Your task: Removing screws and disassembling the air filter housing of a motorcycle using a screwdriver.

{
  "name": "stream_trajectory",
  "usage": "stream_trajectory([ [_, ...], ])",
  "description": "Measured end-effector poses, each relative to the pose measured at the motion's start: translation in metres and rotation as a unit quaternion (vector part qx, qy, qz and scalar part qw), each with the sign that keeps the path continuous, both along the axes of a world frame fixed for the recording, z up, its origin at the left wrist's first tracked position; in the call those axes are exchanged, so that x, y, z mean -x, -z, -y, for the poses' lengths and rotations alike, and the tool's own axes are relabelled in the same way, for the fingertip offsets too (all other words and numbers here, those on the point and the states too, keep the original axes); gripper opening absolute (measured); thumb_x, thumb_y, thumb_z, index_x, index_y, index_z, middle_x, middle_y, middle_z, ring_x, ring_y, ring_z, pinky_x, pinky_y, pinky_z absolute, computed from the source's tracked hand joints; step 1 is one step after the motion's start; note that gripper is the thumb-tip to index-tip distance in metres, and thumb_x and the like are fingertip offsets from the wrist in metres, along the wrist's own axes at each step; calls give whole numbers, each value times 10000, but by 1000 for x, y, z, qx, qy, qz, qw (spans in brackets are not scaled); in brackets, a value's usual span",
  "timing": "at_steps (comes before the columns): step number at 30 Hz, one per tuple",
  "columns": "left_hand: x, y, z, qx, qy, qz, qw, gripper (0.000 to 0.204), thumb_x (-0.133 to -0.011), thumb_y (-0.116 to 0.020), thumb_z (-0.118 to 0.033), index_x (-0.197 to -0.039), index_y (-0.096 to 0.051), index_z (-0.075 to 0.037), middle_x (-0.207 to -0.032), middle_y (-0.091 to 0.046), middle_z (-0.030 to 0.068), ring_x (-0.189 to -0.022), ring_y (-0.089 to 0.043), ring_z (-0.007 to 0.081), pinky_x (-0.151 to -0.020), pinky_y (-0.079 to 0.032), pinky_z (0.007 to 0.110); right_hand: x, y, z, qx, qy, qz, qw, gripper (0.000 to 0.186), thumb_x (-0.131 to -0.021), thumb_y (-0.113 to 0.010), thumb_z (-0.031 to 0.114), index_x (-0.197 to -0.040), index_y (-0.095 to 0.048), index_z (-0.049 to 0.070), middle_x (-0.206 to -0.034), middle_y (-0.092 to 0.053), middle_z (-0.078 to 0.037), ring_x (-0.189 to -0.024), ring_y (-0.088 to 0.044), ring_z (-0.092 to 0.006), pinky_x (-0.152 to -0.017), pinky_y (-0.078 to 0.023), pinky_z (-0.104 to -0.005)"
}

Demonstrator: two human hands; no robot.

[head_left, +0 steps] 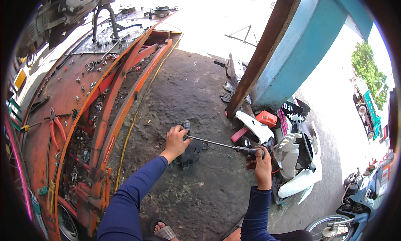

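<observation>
My right hand [261, 165] is closed around the dark handle of a long screwdriver [213, 142]. Its thin metal shaft runs left across the middle of the view, and the tip ends at my left hand [175, 141]. The fingers of that hand are closed on a black housing-like part [190, 154], which has a short rounded neck [186, 124] at its top. Where exactly the tip meets the part is hidden by my fingers. The part is low over the dark ground, and I cannot tell whether it rests there.
At left stands an orange lift platform [50, 86] with red-handled pliers [55, 126] and scattered bolts. A yellow hose [128, 136] runs beside it. To the right, white motorcycle fairings [300, 182] and a red box [266, 119] lie near a brown post [267, 53]. A motorcycle [355, 207] stands lower right.
</observation>
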State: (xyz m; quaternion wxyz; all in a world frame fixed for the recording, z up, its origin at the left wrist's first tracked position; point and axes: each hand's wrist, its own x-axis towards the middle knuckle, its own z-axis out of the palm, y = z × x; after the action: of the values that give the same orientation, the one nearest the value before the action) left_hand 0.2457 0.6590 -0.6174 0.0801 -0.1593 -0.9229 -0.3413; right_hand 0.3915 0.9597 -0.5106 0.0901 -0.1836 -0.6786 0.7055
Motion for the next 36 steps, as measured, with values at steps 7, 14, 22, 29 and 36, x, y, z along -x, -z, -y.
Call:
stream_trajectory([
  [7,-3,-5,-5,-6,4,-20,1000,379,-814,-749,-232,-1116,-691,-10,-1161,-555,143,-1177,-501,341,-997,-399,450,4,26,-14,-170,-9,-164,972,161,-1018,-523,181,-1113,-567,58,-712,-482,41,-578,-462,-37,-476,-393,-212],
  [14,1,11,9,-27,75,-79,994,440,-823,-611,-104,-1237,-573,42,-1234,-525,212,-1226,-477,383,-1080,-351,495,4,17,-17,-86,-70,-70,991,117,-997,-535,87,-1079,-593,26,-776,-521,15,-629,-496,-43,-529,-430,-224],
  [22,-5,15,5,-83,57,-58,993,395,-827,-588,-74,-1209,-516,-5,-1230,-558,234,-1240,-504,411,-1094,-345,586,4,26,-19,-54,-42,-34,997,214,-1010,-582,231,-1004,-585,17,-749,-537,8,-599,-510,-54,-509,-436,-226],
  [29,-5,14,7,-58,54,-129,988,323,-805,-591,-35,-1119,-525,12,-1162,-581,237,-1156,-538,424,-1050,-392,499,-1,16,-29,-51,-118,56,990,231,-1021,-549,214,-1124,-538,7,-823,-572,-23,-667,-566,-72,-558,-462,-228],
  [36,-2,11,4,-54,56,-132,988,315,-799,-599,-36,-1102,-529,12,-1137,-588,238,-1140,-547,420,-1019,-410,494,-2,16,-23,-27,-84,-26,996,237,-1019,-533,169,-1198,-543,15,-859,-555,-22,-610,-502,-60,-526,-432,-230],
])
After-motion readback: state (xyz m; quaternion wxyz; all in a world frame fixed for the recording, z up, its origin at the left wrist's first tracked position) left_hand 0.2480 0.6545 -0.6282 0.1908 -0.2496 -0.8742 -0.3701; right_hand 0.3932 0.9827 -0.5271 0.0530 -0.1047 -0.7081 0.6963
